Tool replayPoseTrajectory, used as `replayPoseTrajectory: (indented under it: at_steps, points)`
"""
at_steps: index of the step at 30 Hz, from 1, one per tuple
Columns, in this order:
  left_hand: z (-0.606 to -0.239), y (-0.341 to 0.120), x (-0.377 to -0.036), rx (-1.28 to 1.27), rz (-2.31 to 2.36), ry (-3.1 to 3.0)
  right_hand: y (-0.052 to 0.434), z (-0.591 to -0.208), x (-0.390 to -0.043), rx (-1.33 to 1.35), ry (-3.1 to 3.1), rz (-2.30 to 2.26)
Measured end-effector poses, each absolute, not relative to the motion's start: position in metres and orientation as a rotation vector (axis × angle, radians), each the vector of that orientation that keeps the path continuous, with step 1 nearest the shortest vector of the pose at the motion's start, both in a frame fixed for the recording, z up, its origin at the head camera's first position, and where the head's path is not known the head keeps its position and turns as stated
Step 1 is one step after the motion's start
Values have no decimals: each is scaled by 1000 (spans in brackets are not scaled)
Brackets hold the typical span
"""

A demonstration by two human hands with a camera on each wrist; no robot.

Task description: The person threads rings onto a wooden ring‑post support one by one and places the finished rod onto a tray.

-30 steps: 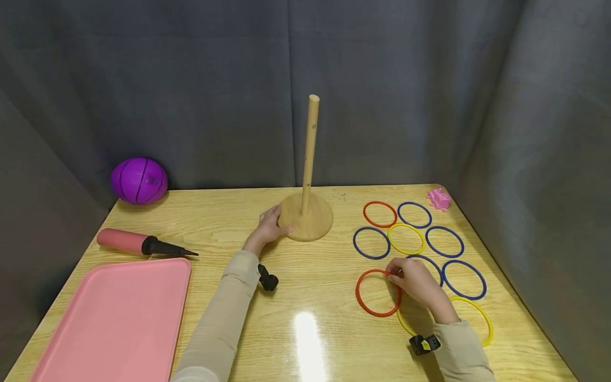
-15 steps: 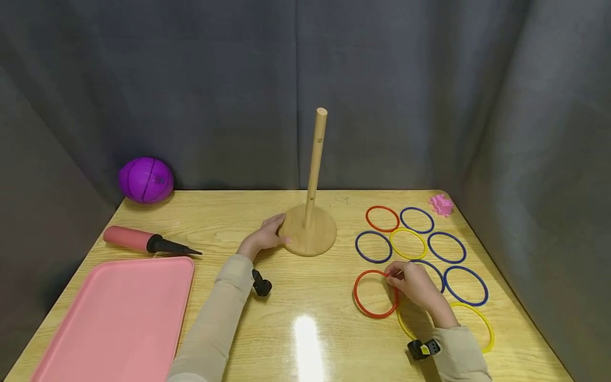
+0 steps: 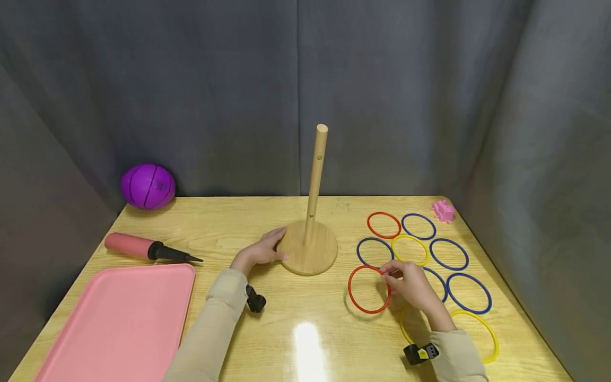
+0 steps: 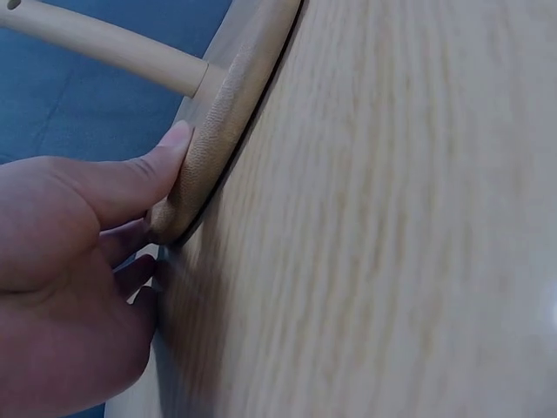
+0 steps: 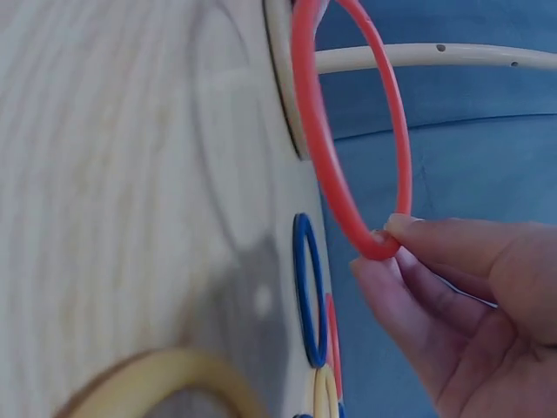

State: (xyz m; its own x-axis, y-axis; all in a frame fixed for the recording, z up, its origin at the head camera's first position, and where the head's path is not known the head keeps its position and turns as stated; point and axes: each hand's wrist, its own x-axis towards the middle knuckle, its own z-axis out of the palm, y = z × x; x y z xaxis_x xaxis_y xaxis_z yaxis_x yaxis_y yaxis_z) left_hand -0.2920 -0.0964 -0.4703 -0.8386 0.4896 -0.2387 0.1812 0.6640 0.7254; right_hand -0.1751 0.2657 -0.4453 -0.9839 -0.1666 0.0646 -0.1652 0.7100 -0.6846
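Note:
The wooden ring-toss stand [image 3: 312, 260] stands upright mid-table, a round base with one tall post [image 3: 316, 183]. My left hand [image 3: 260, 250] holds the base's left rim; in the left wrist view the thumb [image 4: 165, 161] lies on the rim, with the other fingers curled below it, partly hidden. Right of the stand, my right hand [image 3: 412, 284] pinches a red ring [image 3: 368, 311] at its right side, between thumb and fingertips. The right wrist view has this red ring [image 5: 326, 165] tilted, clear of the tabletop, its shadow beside it.
Several blue and yellow rings and another red ring [image 3: 384, 237] lie on the right, partly under my right arm. A pink small toy [image 3: 443, 211] sits at the back right corner. At left are a purple ball [image 3: 148, 186], a hand pump [image 3: 133, 246] and a pink tray [image 3: 119, 323].
The stand has slid toward me with my left hand on its base. My right hand has lifted the red ring off the table and shifted it slightly left. The view has tilted a little.

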Motion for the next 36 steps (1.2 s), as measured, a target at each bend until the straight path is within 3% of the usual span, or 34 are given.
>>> replayPoseTrajectory:
  at_steps: [15,36]
  points:
    - [-473,-106,-259,541,1076,2407,253,-413,-175,-167,2721,-1544]
    - [-474,-110,-218,503,1207,2451,222,-353,-181,-217,2729,-1679]
